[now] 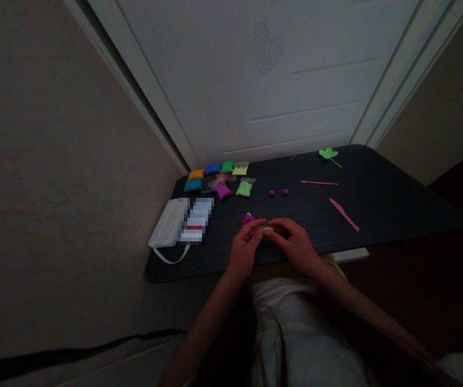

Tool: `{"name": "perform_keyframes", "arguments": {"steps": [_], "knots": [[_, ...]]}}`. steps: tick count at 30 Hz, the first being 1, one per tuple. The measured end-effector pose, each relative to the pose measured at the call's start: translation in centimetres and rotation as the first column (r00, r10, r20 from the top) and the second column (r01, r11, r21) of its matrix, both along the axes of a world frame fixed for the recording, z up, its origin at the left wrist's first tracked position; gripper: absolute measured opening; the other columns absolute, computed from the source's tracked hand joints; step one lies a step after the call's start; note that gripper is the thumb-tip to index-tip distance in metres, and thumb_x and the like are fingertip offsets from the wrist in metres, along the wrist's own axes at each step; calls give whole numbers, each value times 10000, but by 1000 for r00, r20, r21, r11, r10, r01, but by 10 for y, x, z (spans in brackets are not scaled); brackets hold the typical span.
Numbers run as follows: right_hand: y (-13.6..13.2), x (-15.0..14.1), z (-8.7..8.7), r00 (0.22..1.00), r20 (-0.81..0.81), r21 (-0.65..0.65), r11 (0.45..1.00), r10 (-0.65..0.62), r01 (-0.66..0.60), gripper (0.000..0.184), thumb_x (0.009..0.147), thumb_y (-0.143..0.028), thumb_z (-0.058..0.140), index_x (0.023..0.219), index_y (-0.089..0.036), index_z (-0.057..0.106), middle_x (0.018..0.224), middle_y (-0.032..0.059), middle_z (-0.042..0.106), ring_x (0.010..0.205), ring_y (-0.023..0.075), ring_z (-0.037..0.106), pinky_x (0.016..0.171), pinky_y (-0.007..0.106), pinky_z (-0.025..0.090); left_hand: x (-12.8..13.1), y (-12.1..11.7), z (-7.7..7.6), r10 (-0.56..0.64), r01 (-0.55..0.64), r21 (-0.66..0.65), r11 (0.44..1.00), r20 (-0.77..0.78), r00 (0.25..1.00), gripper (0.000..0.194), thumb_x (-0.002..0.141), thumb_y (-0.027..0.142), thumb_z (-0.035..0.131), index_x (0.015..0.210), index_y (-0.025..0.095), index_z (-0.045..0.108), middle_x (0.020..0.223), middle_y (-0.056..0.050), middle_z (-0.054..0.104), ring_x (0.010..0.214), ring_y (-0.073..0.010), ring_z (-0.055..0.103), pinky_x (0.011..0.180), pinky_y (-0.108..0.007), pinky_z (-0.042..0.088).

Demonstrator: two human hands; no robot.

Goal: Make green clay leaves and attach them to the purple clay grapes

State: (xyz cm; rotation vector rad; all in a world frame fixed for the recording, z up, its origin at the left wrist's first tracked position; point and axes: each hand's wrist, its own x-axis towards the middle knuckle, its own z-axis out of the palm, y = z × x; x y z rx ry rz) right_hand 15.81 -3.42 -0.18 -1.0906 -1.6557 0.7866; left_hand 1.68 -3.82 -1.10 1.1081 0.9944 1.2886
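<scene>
Between my two hands is a small piece of light green clay point(268, 229), pinched by the fingertips over the table's near edge. My left hand point(246, 243) grips it from the left, thumb and fingers closed together. From the other side my right hand point(296, 240) holds it with thumb and index finger. Just beyond my left fingers lies a purple clay piece point(248, 219) of several small lumps with a green bit on top, partly covered by the hand. Two purple clay balls point(272, 192) point(286, 192) rest farther back.
Several bags of coloured clay point(212, 169) lie at the back left of the black table point(396, 199). A blurred-out phone point(196, 220) and white power bank point(169, 223) share a cable point(171, 262). Rightward are a pink stick tool point(319, 183), a pink knife point(344, 215) and a green clay clover point(328, 154).
</scene>
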Motion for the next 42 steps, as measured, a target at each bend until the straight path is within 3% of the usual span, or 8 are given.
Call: {"name": "perform_keyframes", "arguments": {"steps": [8, 19, 26, 36, 42], "knots": [[-1, 0, 3, 997, 42, 63, 996, 64, -66, 283, 756, -233, 601, 1037, -230, 571, 907, 27, 605, 774, 152, 556, 705, 290, 454, 1, 1, 0, 8, -6, -22, 1000, 96, 995, 244, 774, 257, 561, 1010, 206, 592, 867, -27, 673, 822, -163, 621, 791, -311, 452], [0, -1, 2, 997, 47, 80, 995, 60, -63, 188, 779, -215, 572, 966, -229, 590, 880, 27, 608, 775, 160, 563, 727, 304, 462, 0, 1, 2, 33, -30, -44, 999, 61, 998, 300, 750, 279, 582, 1036, 190, 582, 883, -44, 670, 830, -180, 622, 786, -322, 457], [-1, -3, 1, 996, 42, 62, 995, 75, -77, 184, 787, -219, 567, 971, -225, 586, 901, 36, 603, 798, 164, 565, 745, 314, 465, -1, 1, 2, 33, -28, -62, 998, 82, 996, 342, 703, 217, 636, 1037, 195, 567, 829, -15, 654, 787, -132, 612, 761, -265, 446], [-2, -2, 4, 998, 21, 36, 997, 65, -65, 139, 809, -211, 534, 929, -214, 603, 881, 35, 612, 790, 159, 563, 725, 301, 456, -1, 3, 1, 129, -128, -57, 990, 27, 991, 213, 677, 222, 658, 874, 167, 597, 822, -25, 668, 780, -148, 623, 762, -286, 455], [-1, -1, 1, 1000, 6, 5, 1000, 24, -24, 111, 801, -215, 543, 888, -203, 611, 845, 27, 621, 769, 155, 564, 695, 281, 444, -3, 0, 5, 137, -136, 17, 991, -112, 984, 146, 696, 244, 642, 813, 160, 625, 825, -27, 668, 792, -157, 616, 767, -286, 456]]}}
